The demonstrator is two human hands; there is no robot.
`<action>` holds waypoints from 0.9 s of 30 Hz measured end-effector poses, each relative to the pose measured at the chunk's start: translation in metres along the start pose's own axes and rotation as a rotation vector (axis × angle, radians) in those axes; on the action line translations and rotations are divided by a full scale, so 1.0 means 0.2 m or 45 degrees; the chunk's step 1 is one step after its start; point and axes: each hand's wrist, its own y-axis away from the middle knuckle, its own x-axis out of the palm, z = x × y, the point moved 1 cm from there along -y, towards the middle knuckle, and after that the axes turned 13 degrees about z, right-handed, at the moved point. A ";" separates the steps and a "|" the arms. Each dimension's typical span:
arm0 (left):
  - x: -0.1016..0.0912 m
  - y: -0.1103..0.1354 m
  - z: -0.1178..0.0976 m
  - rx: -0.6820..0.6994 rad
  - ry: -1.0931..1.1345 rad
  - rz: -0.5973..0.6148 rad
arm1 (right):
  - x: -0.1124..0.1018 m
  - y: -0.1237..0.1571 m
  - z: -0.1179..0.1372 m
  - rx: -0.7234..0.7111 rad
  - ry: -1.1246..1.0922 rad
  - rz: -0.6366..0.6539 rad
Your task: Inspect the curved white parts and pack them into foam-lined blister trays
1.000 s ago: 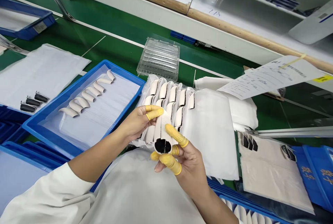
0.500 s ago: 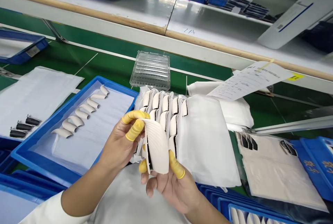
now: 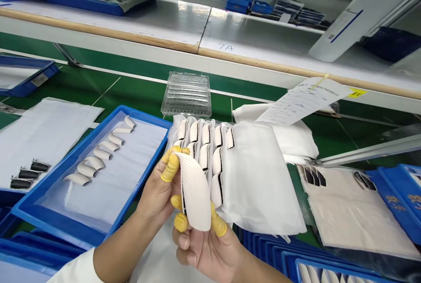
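Both hands hold one curved white ribbed shell piece [image 3: 195, 193] upright in front of me. My left hand [image 3: 159, 191], with yellow finger cots, pinches its upper end. My right hand [image 3: 205, 248], also in yellow cots, grips its lower end from below. Just behind it lies a white foam sheet [image 3: 259, 177] with rows of similar white shells [image 3: 204, 147] tucked along its left side. To the left, a blue tray [image 3: 82, 142] lined with white sheet holds a row of several white shells [image 3: 98, 155].
A clear plastic tray stack [image 3: 187, 94] stands on the green belt. Black pieces [image 3: 28, 173] lie on a white sheet at left. Papers [image 3: 302, 98] hang at right over more white sheets. Blue trays [image 3: 329, 265] sit at the front right, a shelf [image 3: 197, 24] runs behind.
The shell was turned from showing its dark open end to showing its ribbed white face, and both hands regripped it. The view tilted up.
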 end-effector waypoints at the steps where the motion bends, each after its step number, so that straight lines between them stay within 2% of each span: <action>1: 0.00 0.00 0.00 0.038 -0.004 -0.007 | 0.00 0.00 0.00 -0.033 0.030 -0.025; 4: -0.01 0.01 0.00 0.085 0.002 0.032 | 0.00 0.01 -0.03 -0.093 0.105 -0.072; 7: -0.02 0.01 0.00 0.060 -0.019 0.104 | 0.00 0.01 -0.04 -0.113 0.178 -0.050; 10: -0.05 0.00 0.00 0.122 -0.085 0.148 | 0.01 0.03 -0.02 -0.192 0.321 -0.062; 13: -0.09 0.02 -0.02 0.219 -0.186 0.211 | 0.02 0.05 0.01 -0.341 0.623 -0.187; 15: -0.11 0.04 -0.02 0.245 -0.300 0.330 | 0.02 0.06 0.04 -0.454 0.865 -0.302; 19: -0.15 0.12 0.00 0.198 -0.485 0.491 | 0.01 0.08 0.09 -0.616 1.264 -0.501; 24: -0.16 0.16 0.02 0.108 -0.627 0.511 | 0.01 0.08 0.12 -0.653 1.522 -0.640; 27: -0.15 0.16 0.01 0.098 -0.540 0.447 | 0.02 0.08 0.13 -0.615 1.607 -0.616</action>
